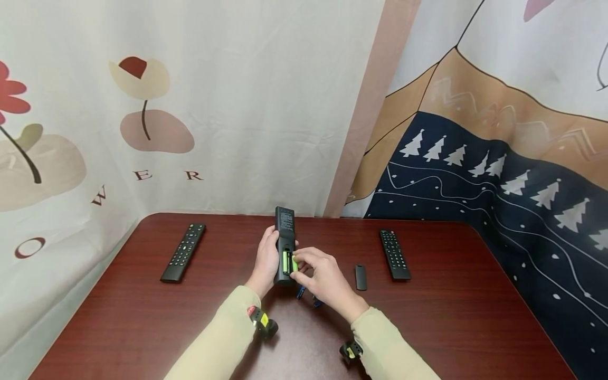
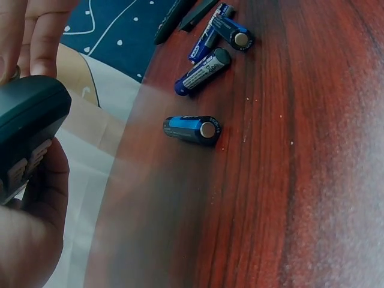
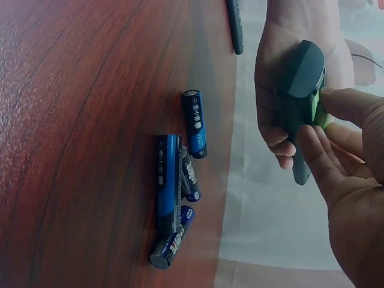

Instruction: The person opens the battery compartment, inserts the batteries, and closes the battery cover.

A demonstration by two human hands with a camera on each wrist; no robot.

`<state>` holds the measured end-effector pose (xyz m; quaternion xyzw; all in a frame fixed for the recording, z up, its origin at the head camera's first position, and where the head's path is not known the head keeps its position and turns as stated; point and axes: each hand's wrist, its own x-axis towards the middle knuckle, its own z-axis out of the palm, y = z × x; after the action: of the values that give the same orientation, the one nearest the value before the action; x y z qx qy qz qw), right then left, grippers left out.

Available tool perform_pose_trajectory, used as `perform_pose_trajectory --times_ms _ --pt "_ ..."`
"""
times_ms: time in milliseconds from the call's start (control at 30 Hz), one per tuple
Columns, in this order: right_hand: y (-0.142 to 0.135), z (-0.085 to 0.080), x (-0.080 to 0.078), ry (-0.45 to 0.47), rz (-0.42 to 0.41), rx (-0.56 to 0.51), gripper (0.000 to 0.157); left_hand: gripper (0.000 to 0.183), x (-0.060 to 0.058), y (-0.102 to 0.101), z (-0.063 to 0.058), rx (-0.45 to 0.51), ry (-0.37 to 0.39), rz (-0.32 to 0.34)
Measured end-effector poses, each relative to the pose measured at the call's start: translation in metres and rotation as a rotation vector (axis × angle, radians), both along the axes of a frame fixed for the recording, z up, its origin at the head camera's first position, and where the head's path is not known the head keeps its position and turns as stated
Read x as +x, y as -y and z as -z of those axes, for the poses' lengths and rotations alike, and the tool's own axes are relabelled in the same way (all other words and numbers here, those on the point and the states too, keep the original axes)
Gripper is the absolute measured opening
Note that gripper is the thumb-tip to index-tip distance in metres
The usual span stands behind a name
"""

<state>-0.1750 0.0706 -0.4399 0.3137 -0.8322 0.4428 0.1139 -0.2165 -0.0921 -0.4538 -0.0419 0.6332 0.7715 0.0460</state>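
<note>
My left hand point(image 1: 265, 262) grips a black remote control point(image 1: 285, 224), its back turned up and its battery compartment uncovered. One green battery point(image 1: 285, 262) lies along the left side of that compartment. At the compartment's right side, my right hand point(image 1: 328, 277) pinches a second green battery point(image 1: 295, 262) between thumb and fingers; whether it is fully seated I cannot tell. The right wrist view shows only a sliver of green between the fingertips point(image 3: 333, 99) and the remote. Below the hands, several blue batteries point(image 3: 194, 123) lie loose on the table.
A second remote point(image 1: 184, 253) lies at the left of the brown table point(image 1: 427, 316), and a third remote point(image 1: 394, 254) at the right. Beside the third is a small black battery cover point(image 1: 361, 277). Printed curtains point(image 1: 266, 105) hang behind the table.
</note>
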Motion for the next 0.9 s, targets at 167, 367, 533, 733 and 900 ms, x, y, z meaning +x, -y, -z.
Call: perform_pose_trajectory --times_ms 167,367,533,733,900 --pt "0.0012 -0.0015 0.0004 0.005 -0.001 0.01 0.025 0.046 0.0008 0.0001 0.0004 -0.034 -0.022 -0.005" --pt "0.0024 -0.0029 0.0001 -0.005 -0.005 0.03 0.027 0.045 0.0 0.0001 0.0013 -0.032 -0.045 -0.014" --pt "0.003 -0.0035 0.0 -0.023 0.002 0.05 0.029 0.045 -0.0002 0.0001 0.001 -0.036 -0.041 -0.013" --pt "0.0034 -0.0026 -0.0011 -0.052 0.001 0.06 0.03 0.045 -0.0006 0.0 0.0005 -0.046 -0.034 -0.007" --pt "0.0035 -0.0017 -0.0021 -0.062 0.0 0.075 0.029 0.045 -0.0014 -0.0003 0.0004 -0.049 -0.022 -0.004"
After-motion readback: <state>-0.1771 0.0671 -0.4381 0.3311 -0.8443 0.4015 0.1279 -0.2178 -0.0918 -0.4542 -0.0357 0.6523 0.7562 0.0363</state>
